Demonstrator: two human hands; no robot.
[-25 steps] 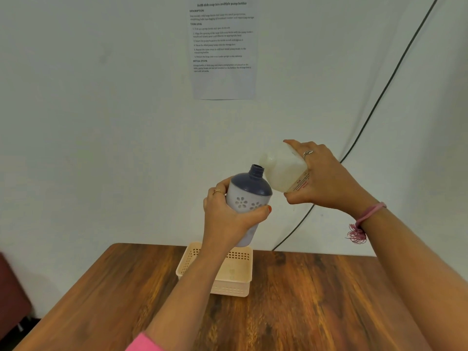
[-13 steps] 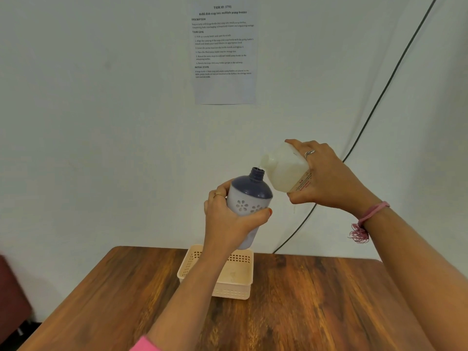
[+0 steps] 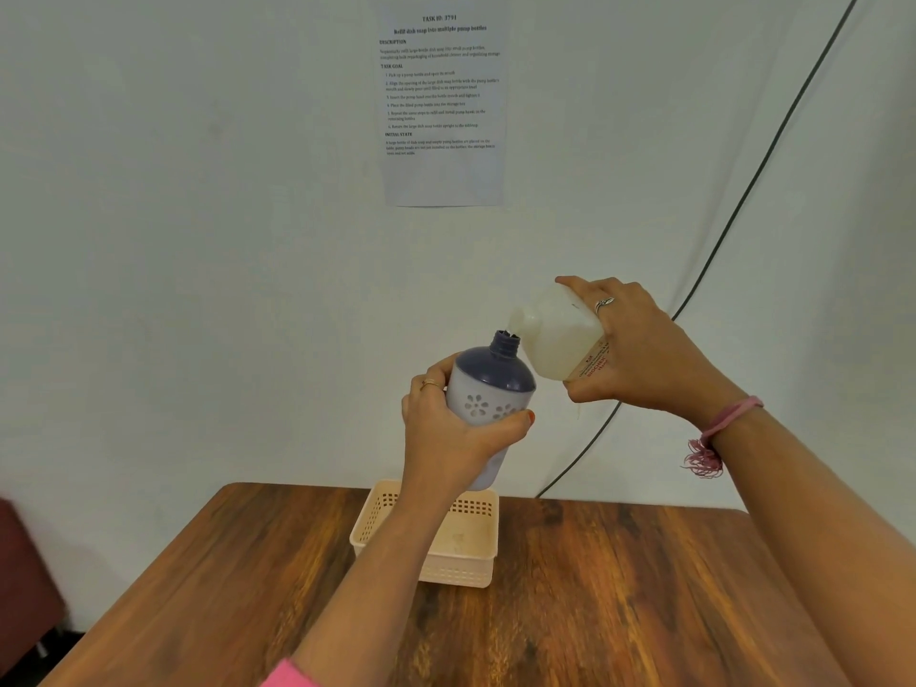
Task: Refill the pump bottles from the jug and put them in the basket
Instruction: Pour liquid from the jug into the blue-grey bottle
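My left hand (image 3: 453, 436) grips a pump bottle (image 3: 488, 389), pale lilac with flower cut-outs and a dark blue shoulder and open neck, tilted slightly right, high above the table. My right hand (image 3: 639, 354) holds a translucent white jug (image 3: 555, 339) with red lettering, tipped leftward so its mouth rests at the bottle's neck. Pale liquid fills the jug's lower side. A beige perforated basket (image 3: 473, 565) stands on the wooden table below the bottle, with nothing inside it.
The wooden table (image 3: 619, 602) stretches across the lower view, its far edge near a white wall. A printed instruction sheet (image 3: 442, 101) hangs on the wall. A black cable (image 3: 733, 215) runs diagonally down the wall to the table's back edge.
The jug's mouth has come back against the bottle's neck after lifting slightly away half a second ago. Both hands otherwise stay at about the same height.
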